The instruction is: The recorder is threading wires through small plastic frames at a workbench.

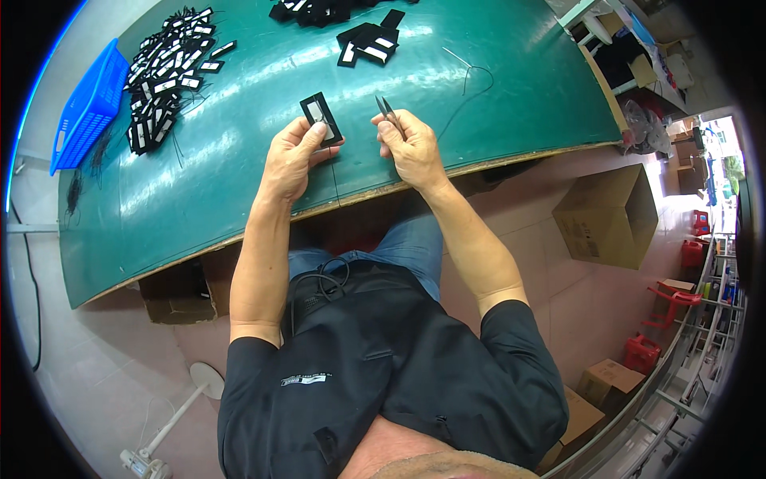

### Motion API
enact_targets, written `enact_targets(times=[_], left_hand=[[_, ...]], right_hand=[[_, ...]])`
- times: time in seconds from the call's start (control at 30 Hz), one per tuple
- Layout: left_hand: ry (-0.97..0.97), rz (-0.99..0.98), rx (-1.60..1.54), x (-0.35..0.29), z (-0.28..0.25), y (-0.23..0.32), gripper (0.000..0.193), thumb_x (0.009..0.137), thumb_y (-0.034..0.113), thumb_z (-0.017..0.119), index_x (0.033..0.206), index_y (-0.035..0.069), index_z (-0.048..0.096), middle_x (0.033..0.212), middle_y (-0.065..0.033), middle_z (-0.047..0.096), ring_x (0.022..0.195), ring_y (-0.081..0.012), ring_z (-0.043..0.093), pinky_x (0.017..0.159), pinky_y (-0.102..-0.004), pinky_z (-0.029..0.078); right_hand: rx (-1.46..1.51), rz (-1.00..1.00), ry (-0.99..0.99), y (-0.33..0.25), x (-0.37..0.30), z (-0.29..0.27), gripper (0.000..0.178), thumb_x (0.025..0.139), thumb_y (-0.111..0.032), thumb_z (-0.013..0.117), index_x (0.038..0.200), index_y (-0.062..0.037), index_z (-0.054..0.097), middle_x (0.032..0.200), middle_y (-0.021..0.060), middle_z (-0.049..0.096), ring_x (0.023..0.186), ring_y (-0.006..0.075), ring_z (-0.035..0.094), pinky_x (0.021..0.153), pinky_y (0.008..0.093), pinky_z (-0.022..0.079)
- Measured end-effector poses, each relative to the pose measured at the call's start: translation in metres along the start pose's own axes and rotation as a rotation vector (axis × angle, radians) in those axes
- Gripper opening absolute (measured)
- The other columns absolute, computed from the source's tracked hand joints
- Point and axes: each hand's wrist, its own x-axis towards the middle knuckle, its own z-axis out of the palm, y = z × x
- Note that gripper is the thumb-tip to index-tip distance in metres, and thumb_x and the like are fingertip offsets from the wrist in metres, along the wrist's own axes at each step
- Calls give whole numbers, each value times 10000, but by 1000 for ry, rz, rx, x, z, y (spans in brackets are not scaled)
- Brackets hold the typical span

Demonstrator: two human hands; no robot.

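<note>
My left hand [289,158] is closed on a flat black rectangular piece [328,116] with a pale strip in its middle, the thumb pressed on its face. It is held over the near edge of the green table [263,88]. Just to the right, my right hand [416,153] grips a pair of dark pointed tweezers [386,110], tips apart and pointing away from me. The tweezers do not touch the black piece. Farther off lies a small stack of similar black pieces [369,43]. Behind my right hand is a thin dark cord [477,69] with a pale straight end.
A large heap of black pieces with pale strips [169,64] spreads at the table's left, beside a blue basket [89,108]. More black pieces [311,11] lie at the far edge. An open cardboard box [608,215] stands on the floor to the right.
</note>
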Motion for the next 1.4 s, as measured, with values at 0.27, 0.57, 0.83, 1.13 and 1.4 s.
enact_targets(times=[0.27, 0.57, 0.83, 1.13, 1.4], left_hand=[[6, -10, 11, 0, 5, -1, 162, 991, 226, 611, 1001, 69, 648, 975, -32, 682, 923, -155, 672, 823, -306, 549], [9, -6, 21, -1, 5, -4, 164, 989, 233, 617, 1000, 73, 651, 977, -33, 689, 921, -152, 674, 826, -304, 540], [-18, 30, 27, -4, 12, 1, 181, 985, 232, 621, 1036, 62, 657, 1002, -36, 694, 927, -156, 674, 833, -304, 536], [-37, 93, 81, -9, 22, 11, 224, 970, 237, 645, 1090, 49, 672, 999, -30, 694, 922, -131, 656, 846, -311, 538], [-41, 132, 121, -14, 27, 16, 242, 963, 246, 656, 1093, 43, 676, 991, -29, 694, 921, -110, 644, 845, -297, 538]], right_hand=[[23, 2, 1, 9, 2, -5, 175, 997, -184, 592, 1013, -22, 657, 748, -20, 571, 598, 41, 510, 534, 193, 412], [61, -11, 8, 9, 1, -6, 166, 994, -174, 599, 1012, -19, 658, 715, -48, 538, 587, 26, 462, 519, 190, 368], [37, -103, 13, -7, -5, 4, 161, 989, -179, 615, 1014, -30, 671, 666, -91, 480, 569, 4, 384, 501, 191, 293], [36, -113, 12, -14, -8, 0, 197, 980, -216, 636, 1034, -31, 675, 671, -85, 480, 562, 6, 375, 495, 190, 285], [38, -114, -18, -14, -9, 1, 219, 984, -231, 632, 1050, -27, 672, 665, -83, 471, 557, 11, 369, 488, 188, 279]])
